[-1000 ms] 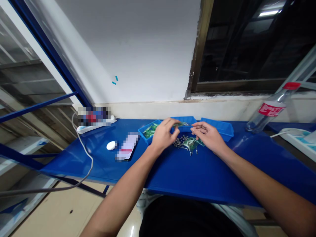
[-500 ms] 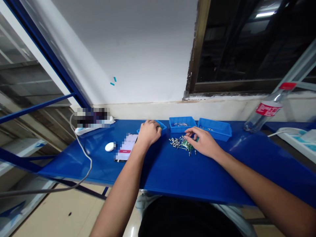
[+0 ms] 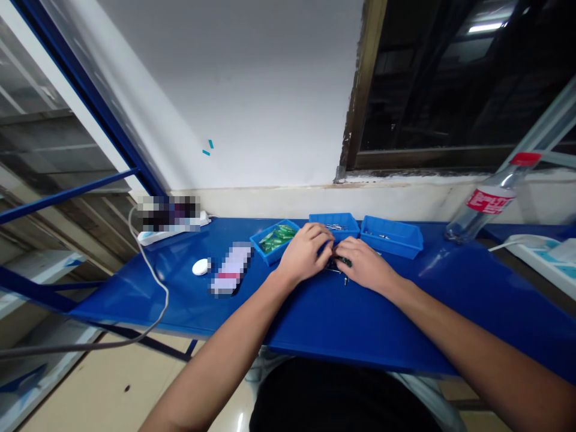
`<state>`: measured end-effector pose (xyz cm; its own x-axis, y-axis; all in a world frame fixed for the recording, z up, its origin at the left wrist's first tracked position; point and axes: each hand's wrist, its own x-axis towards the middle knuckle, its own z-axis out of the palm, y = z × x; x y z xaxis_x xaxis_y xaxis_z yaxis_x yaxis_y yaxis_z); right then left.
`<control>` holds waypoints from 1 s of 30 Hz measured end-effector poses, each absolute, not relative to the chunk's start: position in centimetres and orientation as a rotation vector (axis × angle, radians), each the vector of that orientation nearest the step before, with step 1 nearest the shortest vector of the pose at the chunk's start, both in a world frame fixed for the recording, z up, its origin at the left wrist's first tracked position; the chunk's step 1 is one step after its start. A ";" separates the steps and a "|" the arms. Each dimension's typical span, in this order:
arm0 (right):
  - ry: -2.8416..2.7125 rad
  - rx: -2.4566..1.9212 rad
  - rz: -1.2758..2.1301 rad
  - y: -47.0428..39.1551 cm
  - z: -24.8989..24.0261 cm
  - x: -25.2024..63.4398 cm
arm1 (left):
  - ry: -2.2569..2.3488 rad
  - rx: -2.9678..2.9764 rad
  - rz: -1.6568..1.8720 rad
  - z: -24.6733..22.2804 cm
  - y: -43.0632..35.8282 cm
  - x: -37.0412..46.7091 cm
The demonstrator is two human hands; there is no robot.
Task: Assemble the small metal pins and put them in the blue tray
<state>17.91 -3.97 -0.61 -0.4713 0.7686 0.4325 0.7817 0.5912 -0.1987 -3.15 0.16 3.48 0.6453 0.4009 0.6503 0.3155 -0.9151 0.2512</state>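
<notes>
My left hand (image 3: 308, 251) and my right hand (image 3: 362, 263) meet over a pile of small metal pins (image 3: 345, 280), which look like rivets. Both sets of fingers are curled in, almost touching each other, and they cover most of the pile. A small dark green piece (image 3: 344, 261) shows between the thumb and fingers of my right hand. What the left fingertips pinch is hidden. Just left of my left hand, a blue tray (image 3: 270, 258) contains several green pieces (image 3: 278, 237).
Behind my hands stand a blue tray with metal pins (image 3: 333, 218) and another blue tray (image 3: 391, 241) holding a few small parts. A phone (image 3: 231, 270) and a white round object (image 3: 201, 267) lie left. A plastic bottle (image 3: 488, 201) and power strips (image 3: 173, 231) stand toward the table's sides.
My left hand has left the left tray and moved right to the pile, uncovering the green pieces. My right hand's fingers have closed in beside it.
</notes>
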 end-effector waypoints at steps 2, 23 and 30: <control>-2.334 -1.274 -0.080 -4.1 -0.5 17.8 | 0.581 2.742 1.073 3.0 0.0 -2.7; -2.196 -1.161 -0.046 -3.7 0.0 19.8 | 0.687 2.680 0.949 2.4 0.0 -2.4; -1.914 -1.206 -0.017 -4.6 2.6 20.5 | 0.720 2.508 0.875 1.9 -0.6 -1.3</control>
<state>20.52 -4.58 2.59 -0.1725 0.7327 0.6584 0.7442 0.5349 -0.4002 -1.34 -0.58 1.86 0.6738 0.5794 0.4585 0.3381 -0.7935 0.5060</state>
